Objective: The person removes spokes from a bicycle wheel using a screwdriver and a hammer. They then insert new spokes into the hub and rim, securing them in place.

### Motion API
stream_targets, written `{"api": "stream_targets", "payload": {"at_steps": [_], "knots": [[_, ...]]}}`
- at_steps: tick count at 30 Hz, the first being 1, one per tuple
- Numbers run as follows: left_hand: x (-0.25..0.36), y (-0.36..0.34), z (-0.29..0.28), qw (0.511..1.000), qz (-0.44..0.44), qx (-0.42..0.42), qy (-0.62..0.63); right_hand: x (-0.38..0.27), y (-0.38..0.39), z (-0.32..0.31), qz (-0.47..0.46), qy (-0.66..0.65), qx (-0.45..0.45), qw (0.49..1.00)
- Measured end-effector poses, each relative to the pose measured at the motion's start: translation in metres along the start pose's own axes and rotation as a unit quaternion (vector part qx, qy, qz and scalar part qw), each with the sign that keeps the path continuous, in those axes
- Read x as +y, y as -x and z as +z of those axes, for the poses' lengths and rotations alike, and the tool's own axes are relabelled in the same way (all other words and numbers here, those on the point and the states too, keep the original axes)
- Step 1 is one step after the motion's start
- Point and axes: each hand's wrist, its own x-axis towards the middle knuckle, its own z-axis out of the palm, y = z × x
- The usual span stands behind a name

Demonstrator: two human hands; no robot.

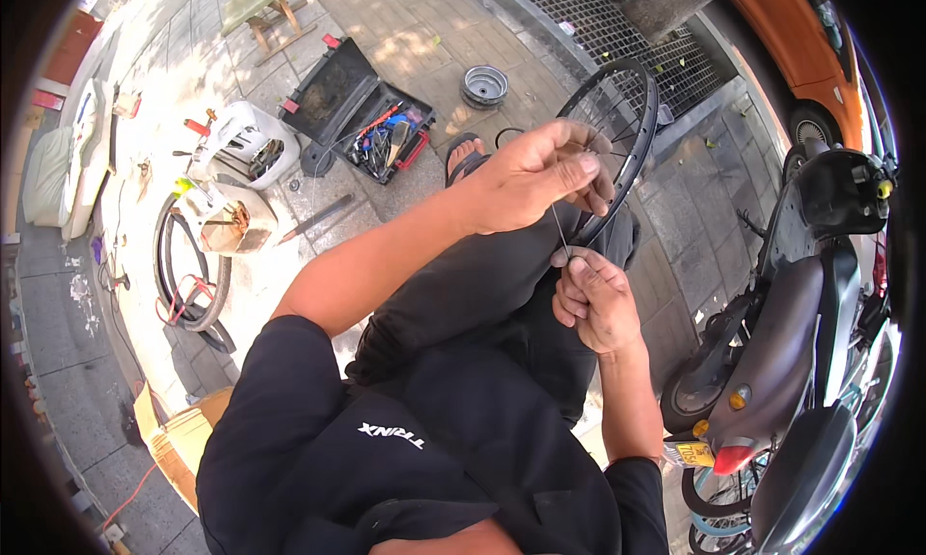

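Observation:
A black bicycle wheel (640, 142) stands tilted in front of my knees, its spokes showing behind my fingers. My left hand (555, 179) is closed on a thin metal spoke (559, 225) at its upper part, over the wheel; whether it also touches the rim, I cannot tell. My right hand (590, 299), just below, pinches the same spoke's lower end between thumb and finger. Both hands are above my dark trousered legs, and a sandalled foot (464, 150) shows beyond them.
An open toolbox (333, 92), metal bowl (484, 86), white containers (248, 140), loose tyres (171, 275) and cardboard (177, 425) lie front and left. A grating (608, 34) is ahead. A parked scooter (776, 324) hems in my right side, near an orange car (786, 29).

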Motion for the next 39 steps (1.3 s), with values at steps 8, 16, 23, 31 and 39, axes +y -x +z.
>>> {"api": "stream_targets", "payload": {"at_steps": [8,16,23,31,39], "knots": [[0.026,0.011,0.008,0.976,-0.062,0.075,0.196,0.013,0.016,-0.011,0.037,0.007,-0.074,0.997],[0.052,0.010,0.025,0.997,-0.023,0.011,0.076,-0.026,0.026,-0.019,0.091,0.181,-0.185,0.962],[0.085,0.007,0.049,0.998,-0.029,-0.019,0.051,-0.041,0.026,-0.004,-0.017,0.273,-0.224,0.935],[0.091,-0.019,0.055,0.983,-0.113,0.118,0.082,-0.059,0.024,0.017,-0.208,0.499,-0.061,0.839],[0.083,-0.054,0.029,0.949,-0.045,0.237,0.205,-0.080,0.015,0.032,-0.447,0.668,0.171,0.569]]}}
